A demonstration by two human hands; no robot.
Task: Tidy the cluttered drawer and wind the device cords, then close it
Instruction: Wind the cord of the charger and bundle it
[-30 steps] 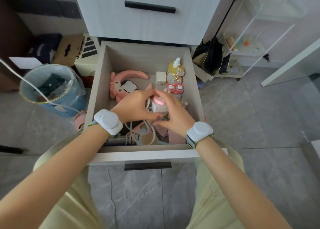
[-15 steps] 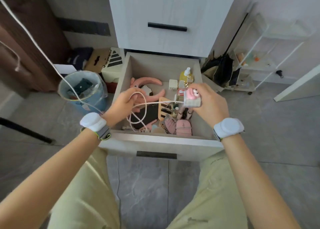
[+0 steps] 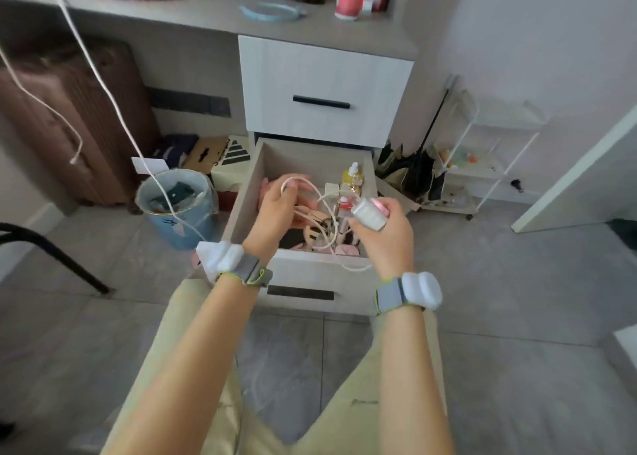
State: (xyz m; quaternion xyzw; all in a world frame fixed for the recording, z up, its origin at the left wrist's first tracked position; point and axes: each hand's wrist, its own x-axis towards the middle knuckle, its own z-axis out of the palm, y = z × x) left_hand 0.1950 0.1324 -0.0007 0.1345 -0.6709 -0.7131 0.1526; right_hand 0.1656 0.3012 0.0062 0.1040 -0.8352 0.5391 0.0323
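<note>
Above the open pale wooden drawer point(image 3: 303, 272), the left hand point(image 3: 275, 210) is pinching a looped white cord point(image 3: 303, 179); the right hand point(image 3: 386, 237) is gripping a white charger block point(image 3: 367, 215).

- The drawer point(image 3: 312, 272) is the lower of two, pale wood-grain with a dark bar handle on its front. It stands pulled open, with small pink, white and yellow items jumbled inside.
- The device point(image 3: 368, 214) is a small white block with a pink end. My right grip point(image 3: 382, 237) holds it tilted above the drawer's right side.
- The cord point(image 3: 307, 181) is thin and white. One loop arches over my left grip point(image 3: 277, 210), which pinches it. More slack curls down among the clutter, and a strand droops over the drawer's front edge.
</note>
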